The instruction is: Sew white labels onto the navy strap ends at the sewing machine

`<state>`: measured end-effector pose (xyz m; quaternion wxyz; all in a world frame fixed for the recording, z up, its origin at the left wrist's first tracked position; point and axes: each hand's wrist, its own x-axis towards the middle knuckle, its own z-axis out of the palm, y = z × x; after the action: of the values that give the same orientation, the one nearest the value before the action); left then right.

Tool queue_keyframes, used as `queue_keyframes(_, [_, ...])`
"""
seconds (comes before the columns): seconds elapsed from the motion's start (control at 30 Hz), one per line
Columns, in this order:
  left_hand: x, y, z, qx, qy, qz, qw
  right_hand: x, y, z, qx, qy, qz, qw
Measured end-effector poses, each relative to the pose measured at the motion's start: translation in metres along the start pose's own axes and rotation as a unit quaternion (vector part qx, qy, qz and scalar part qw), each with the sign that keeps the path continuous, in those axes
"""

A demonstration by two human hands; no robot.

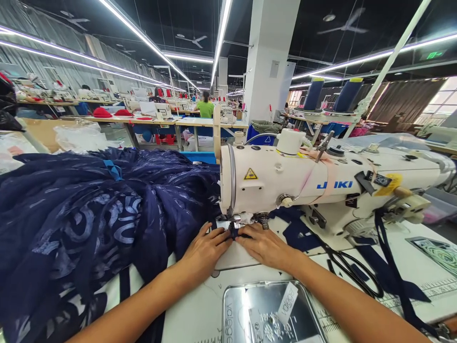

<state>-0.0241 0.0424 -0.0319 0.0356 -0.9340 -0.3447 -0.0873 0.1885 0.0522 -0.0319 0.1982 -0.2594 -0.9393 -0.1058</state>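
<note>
A white sewing machine (264, 176) stands before me, its needle area just beyond my fingertips. My left hand (205, 250) presses its fingers on a small piece of navy fabric (233, 234) at the presser foot (233, 219). From the other side my right hand (266, 245) pins the same piece, fingers bent together. Most of that piece is hidden under the fingers and foot. A large heap of navy patterned fabric (107, 214), gathered by a blue tie (113, 170), lies left of my left hand. Navy scraps (296, 231) lie beyond my right wrist.
Black scissors (352, 271) lie right of my right forearm. A metal tin (260, 314) holding a white label (287, 302) and small items sits in front. Navy strips (389, 271) hang near the right edge. Thread cones (314, 95) stand behind. A person in green (205, 108) sits farther back.
</note>
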Motion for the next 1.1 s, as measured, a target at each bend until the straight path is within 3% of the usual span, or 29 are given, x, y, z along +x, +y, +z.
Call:
queue_keyframes(0.57, [0.004, 0.0, -0.007, -0.011, -0.006, -0.035, 0.999, 0.001, 0.0, 0.006, 0.019, 0.029, 0.014, 0.999])
queue_keyframes(0.93, [0.014, -0.013, -0.008, -0.011, 0.0, -0.06, 0.998, 0.001, 0.005, 0.012, 0.042, -0.026, 0.092, 0.995])
queue_keyframes(1.1, [0.017, -0.005, -0.008, 0.067, 0.04, -0.064, 0.995, 0.003, 0.008, 0.016, 0.05, -0.025, 0.149, 0.987])
